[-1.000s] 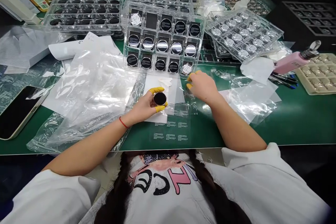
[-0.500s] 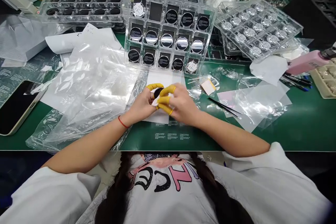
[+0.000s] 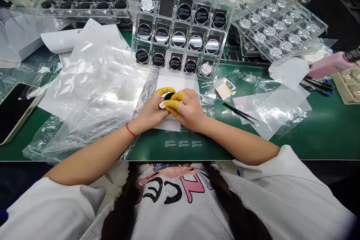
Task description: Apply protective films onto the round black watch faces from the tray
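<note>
My left hand, with yellow finger cots, is closed around a round black-faced disc, like those in the tray ahead. My right hand also wears yellow finger cots, and its bent fingers press together over the disc. A bit of white cloth shows at the fingertips, mostly hidden by them. Under both hands lies a white paper sheet. Just beyond it, a clear tray leans tilted up, holding black discs and a few silver ones; one top-row pocket shows only a black backing.
Clear plastic bags and papers cover the left, beside a phone. Black tweezers and a yellow-edged pad lie right. Further off stand tray stacks, a pink bottle and pens.
My right hand has drawn in closer around the disc, and its fingers have curled further. Less of the white cloth shows now. The view has shifted slightly.
</note>
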Tool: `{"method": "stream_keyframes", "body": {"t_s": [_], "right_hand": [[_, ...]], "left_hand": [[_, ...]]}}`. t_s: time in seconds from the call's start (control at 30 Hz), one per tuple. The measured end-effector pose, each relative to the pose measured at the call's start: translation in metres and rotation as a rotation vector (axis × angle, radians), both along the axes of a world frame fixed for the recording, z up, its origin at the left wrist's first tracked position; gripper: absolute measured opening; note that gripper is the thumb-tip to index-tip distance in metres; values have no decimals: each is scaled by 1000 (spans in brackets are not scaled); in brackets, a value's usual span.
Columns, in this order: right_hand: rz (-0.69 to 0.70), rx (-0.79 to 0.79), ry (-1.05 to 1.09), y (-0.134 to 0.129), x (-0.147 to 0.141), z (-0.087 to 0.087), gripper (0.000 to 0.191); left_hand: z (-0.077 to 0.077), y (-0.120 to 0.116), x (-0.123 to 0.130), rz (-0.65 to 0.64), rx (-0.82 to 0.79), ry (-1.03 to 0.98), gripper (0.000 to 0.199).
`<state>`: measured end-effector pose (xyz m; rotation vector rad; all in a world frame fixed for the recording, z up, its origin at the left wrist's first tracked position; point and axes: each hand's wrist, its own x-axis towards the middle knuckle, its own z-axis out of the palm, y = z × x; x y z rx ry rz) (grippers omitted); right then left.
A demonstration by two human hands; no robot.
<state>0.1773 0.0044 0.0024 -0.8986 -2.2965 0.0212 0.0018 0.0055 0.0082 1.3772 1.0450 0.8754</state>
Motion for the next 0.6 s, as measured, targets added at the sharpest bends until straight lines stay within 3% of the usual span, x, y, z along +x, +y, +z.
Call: {"method": "stream_keyframes", "body": {"t_s": [0.17,0.33,0.43,0.6], "right_hand": [[-188,-193,53,22,-1,0,28],[-305,-317,166,36,25,10,19],[-243,-425,246,36,48,25,24],[9,-804,245,29,72,45,51]], "left_hand": [[-2,0,5,10,-114,-111,69],[6,-1,4,25,-135,-125,67],[10,2,1,79,-121,-135,69],[14,13,-6,204,-64,-309,72]]}}
